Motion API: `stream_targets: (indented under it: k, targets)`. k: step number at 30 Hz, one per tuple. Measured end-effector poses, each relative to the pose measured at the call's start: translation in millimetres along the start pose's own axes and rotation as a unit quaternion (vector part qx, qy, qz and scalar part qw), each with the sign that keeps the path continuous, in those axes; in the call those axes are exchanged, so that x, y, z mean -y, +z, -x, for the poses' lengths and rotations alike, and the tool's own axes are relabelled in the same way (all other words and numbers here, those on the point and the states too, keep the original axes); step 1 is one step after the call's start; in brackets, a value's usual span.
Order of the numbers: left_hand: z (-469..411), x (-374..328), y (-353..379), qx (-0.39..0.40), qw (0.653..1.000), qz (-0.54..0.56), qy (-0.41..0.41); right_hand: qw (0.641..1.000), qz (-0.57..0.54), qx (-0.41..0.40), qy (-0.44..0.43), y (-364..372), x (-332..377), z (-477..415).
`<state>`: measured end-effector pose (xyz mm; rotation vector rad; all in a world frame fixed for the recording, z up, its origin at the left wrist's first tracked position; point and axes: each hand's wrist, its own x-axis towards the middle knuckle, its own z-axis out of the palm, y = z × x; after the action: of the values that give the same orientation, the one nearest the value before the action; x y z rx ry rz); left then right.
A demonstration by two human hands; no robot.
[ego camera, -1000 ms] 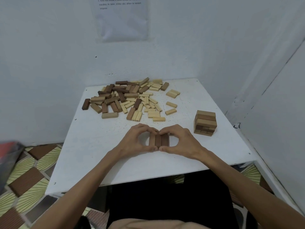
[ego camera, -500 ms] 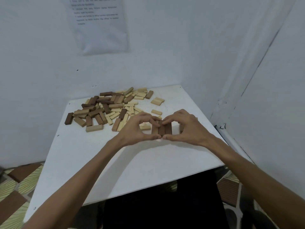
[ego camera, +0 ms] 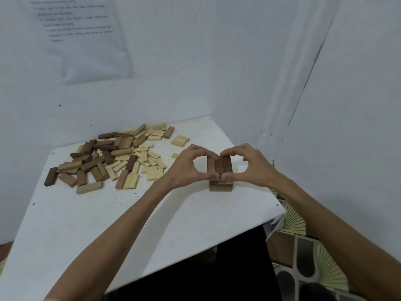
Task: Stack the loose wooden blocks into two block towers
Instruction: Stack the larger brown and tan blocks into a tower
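Hands together, left hand [ego camera: 185,167] and right hand [ego camera: 251,168] pinching three-block row [ego camera: 219,167] directly over tower [ego camera: 221,186] near right edge of table [ego camera: 104,224]. Contact with tower unclear. Pile of loose blocks [ego camera: 112,157] far left.

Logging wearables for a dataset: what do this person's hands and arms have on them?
Nothing worn shows. The left hand and right hand are bare: no gloves, rings or watch visible. The left forearm and right forearm are bare too, with no sleeve in view.
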<state>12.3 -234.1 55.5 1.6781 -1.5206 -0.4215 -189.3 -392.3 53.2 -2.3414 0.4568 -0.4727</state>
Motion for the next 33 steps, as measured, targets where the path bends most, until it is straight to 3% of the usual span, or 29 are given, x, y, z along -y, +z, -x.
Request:
stream_targets:
  k: [7, 33]
  targets:
    - [-6.8, -2.4, 10.6, 0.000, 0.999, 0.005, -0.035, 1.000, -0.019, 0.004, 0.016, -3.5, -10.2, 0.8]
    - [-1.9, 5.6, 11.5, -0.004, 0.999, -0.004, -0.041, 1.000, -0.016, 0.002, -0.001, 6.8, -18.4, -4.7]
